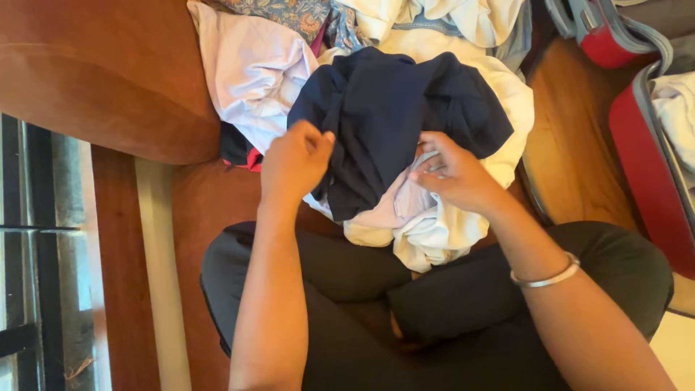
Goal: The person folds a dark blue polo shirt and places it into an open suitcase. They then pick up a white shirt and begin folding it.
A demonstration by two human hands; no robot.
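At frame centre, one crumpled navy-blue cloth garment (pixel 391 116) tops the laundry pile. Left hand (pixel 293 163) pinches its edge; right hand (pixel 452 174) grips one pale cloth (pixel 427 224) beneath. One red suitcase (pixel 644 159), right edge.

navy garment (pixel 391 108): matt soft cloth, creased | white clothes (pixel 434 224): thin crumpled cloth | couch (pixel 101 72): brown, suede-like nap | bangle (pixel 546 277): shiny metal | suitcase (pixel 648 166): red, smooth | floor (pixel 572 145): glossy wood
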